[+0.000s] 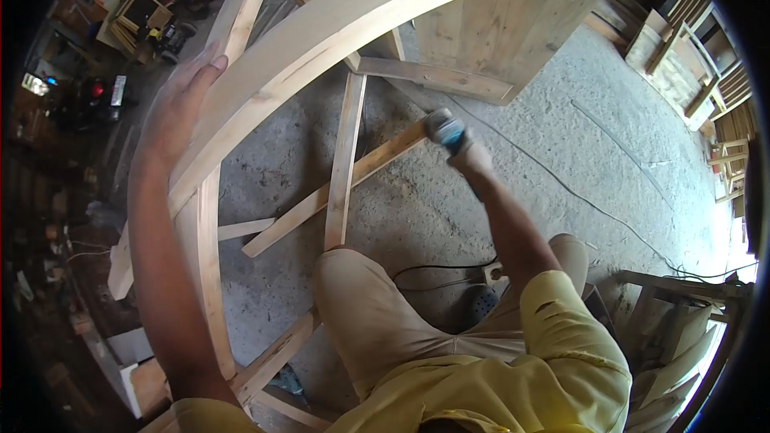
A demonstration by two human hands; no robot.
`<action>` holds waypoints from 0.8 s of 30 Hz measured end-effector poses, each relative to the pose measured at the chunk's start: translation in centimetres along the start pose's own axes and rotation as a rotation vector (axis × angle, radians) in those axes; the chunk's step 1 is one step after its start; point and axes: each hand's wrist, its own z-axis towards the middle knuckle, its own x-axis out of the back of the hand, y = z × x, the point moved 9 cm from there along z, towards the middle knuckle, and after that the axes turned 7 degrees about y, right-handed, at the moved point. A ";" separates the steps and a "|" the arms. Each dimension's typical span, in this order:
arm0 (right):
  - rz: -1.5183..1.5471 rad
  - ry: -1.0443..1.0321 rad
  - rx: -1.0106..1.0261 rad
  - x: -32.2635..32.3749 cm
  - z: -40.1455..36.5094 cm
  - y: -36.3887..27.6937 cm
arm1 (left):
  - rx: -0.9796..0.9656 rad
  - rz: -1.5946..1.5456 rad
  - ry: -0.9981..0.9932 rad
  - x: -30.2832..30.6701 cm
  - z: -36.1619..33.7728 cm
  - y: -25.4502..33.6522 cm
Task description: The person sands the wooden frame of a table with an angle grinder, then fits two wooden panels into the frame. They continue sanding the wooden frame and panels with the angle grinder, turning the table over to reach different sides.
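Note:
A broad curved wooden beam (321, 40) arches across the upper left, part of a wooden frame. Against its outer left side lies my left hand (180, 104), the thumb on the beam's edge and the other fingers mostly hidden behind it. Out in front, my right hand (469, 156) is wrapped round a blue and grey power tool (445, 130), both slightly blurred. The tool is at the upper end of a slanting wooden strut (361, 172); whether they touch is unclear. An upright slat (345, 160) crosses that strut.
A wooden panel (473, 40) stands beyond the beam. A long cable (561, 183) runs over the concrete floor (609, 128). Wooden pieces (678, 56) lean at the upper right, and a rack of wood (682, 345) is at the lower right. Clutter lines the left side.

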 end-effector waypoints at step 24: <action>-0.096 -0.199 0.047 -1.3 0.0 -5.5 | 0.013 -0.003 -0.019 -0.2 0.0 0.3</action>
